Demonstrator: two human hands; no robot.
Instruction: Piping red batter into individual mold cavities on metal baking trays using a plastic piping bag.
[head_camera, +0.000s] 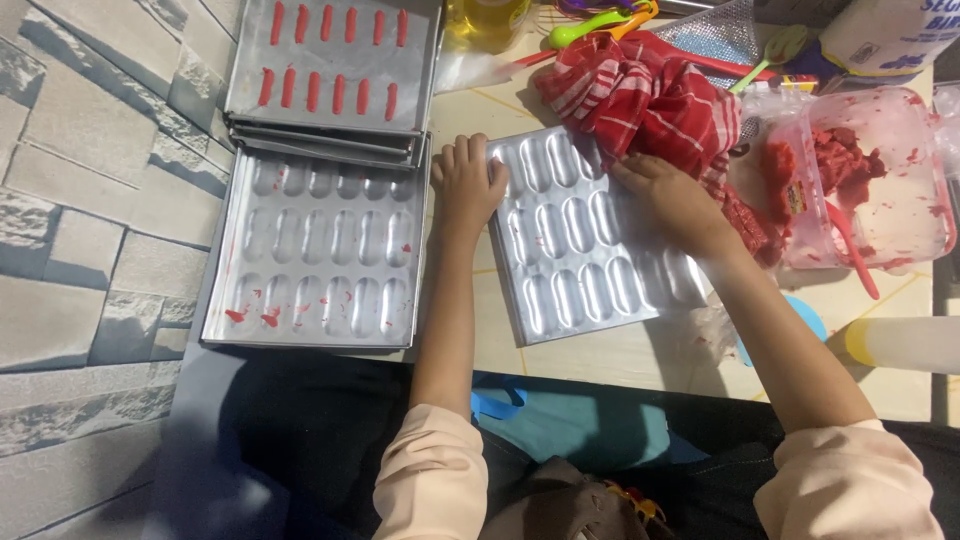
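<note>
A silver baking mould tray with rows of oval hollows lies tilted on the pale table in front of me. My left hand grips its left edge with curled fingers. My right hand presses on the tray's upper right part, touching a red and white striped cloth that lies over the tray's far corner. All the hollows in this tray that I can see are bare.
A second mould tray with red smears lies at the left, under a stack of trays carrying red dough sticks. A clear tub of red dough with a red spatula stands at right. Bottles and spoons crowd the far edge.
</note>
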